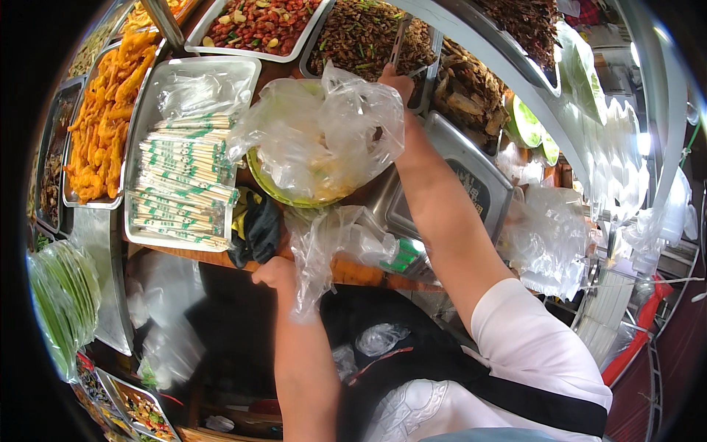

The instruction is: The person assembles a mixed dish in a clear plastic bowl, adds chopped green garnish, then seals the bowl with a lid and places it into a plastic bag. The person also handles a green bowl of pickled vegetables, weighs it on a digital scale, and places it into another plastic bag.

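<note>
At the top, my right hand [396,83] is closed on the handle of a slotted metal utensil [399,40], which reaches over a tray of small brown fried food with green bits [353,38]. Clear plastic bags [331,132] lie bunched over a yellow-green basket [265,185] beside that wrist. My left hand [276,272] is curled at the edge of the wooden counter [359,272], just below a black and yellow cloth or glove [259,226]; whether its fingers hold anything is not visible. Another thin clear bag [317,259] hangs over the edge beside it.
On the left stand a white tray of wrapped chopsticks [179,182] and a tray of orange fried food [107,121]. A tray of red food [265,25] is behind. A metal lidded container [442,177] lies under my right forearm. Plastic bags [547,237] hang at right.
</note>
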A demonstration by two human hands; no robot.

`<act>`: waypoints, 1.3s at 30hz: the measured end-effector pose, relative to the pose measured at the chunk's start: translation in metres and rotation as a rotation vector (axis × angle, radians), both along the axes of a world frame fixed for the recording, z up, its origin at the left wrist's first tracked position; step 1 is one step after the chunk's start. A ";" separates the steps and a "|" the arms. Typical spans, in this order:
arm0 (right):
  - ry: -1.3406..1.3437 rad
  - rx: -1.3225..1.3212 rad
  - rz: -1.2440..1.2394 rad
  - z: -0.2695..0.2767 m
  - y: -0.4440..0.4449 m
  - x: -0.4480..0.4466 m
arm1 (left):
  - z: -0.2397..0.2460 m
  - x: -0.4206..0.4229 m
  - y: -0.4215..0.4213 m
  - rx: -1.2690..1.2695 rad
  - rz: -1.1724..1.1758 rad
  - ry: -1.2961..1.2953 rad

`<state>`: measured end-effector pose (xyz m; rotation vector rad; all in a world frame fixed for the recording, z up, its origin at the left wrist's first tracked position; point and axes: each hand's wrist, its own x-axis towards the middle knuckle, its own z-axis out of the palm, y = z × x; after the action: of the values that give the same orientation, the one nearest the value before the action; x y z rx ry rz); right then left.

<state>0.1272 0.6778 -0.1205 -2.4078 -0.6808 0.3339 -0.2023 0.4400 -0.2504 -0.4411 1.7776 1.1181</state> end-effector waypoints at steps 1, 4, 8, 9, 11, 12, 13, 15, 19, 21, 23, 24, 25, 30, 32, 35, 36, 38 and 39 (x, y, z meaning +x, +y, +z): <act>-0.062 0.052 0.022 -0.002 0.005 -0.003 | -0.001 -0.001 -0.002 -0.007 0.012 -0.003; -0.305 0.121 0.086 -0.059 0.037 0.042 | 0.001 0.005 -0.002 -0.017 -0.003 -0.010; -0.273 0.312 0.007 -0.123 0.083 0.109 | 0.004 0.009 -0.004 -0.022 -0.026 -0.013; -0.260 0.342 0.008 -0.122 0.089 0.115 | 0.003 0.010 -0.005 -0.023 -0.024 -0.013; -0.105 0.357 0.069 -0.087 0.100 0.091 | 0.001 0.007 -0.007 -0.030 0.012 0.003; -0.023 0.330 0.090 -0.063 0.101 0.079 | 0.001 0.007 -0.008 -0.029 0.022 0.009; 0.054 0.299 0.108 -0.038 0.102 0.067 | 0.001 0.005 -0.008 -0.026 0.034 0.014; -0.119 0.181 0.259 -0.024 0.093 0.075 | 0.002 0.006 -0.005 -0.018 0.020 0.019; -0.266 0.140 0.294 -0.012 0.063 0.075 | 0.003 0.004 -0.001 -0.014 -0.002 0.021; -0.386 0.215 0.241 -0.008 0.039 0.060 | 0.004 0.004 0.000 -0.008 0.002 0.028; -0.427 0.180 0.226 -0.003 0.001 0.042 | 0.003 0.003 0.003 -0.007 -0.005 0.028; -0.341 0.124 0.231 0.019 -0.021 0.023 | 0.002 0.002 0.004 -0.003 0.002 0.024; -0.186 0.075 0.238 0.031 -0.027 0.002 | 0.005 -0.001 0.002 0.002 0.028 0.036; -0.089 0.082 0.030 -0.038 -0.060 0.003 | 0.008 0.004 0.008 0.017 0.006 0.026; 0.014 0.108 -0.015 -0.039 -0.055 0.000 | 0.006 0.003 0.010 0.014 -0.001 0.023; -0.082 0.151 0.114 -0.033 -0.038 -0.003 | 0.004 0.000 0.008 0.010 0.015 0.023; -0.028 0.107 0.165 -0.018 -0.029 -0.001 | 0.003 -0.002 0.006 0.008 0.034 0.030; -0.024 0.115 0.178 0.001 -0.009 -0.004 | 0.004 -0.002 0.004 0.009 0.044 0.026; -0.066 0.166 0.151 0.003 0.003 -0.006 | 0.004 -0.002 0.003 0.008 0.055 0.025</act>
<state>0.1209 0.6806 -0.1173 -2.2242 -0.8874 0.2494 -0.2044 0.4435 -0.2463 -0.4759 1.7918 1.1736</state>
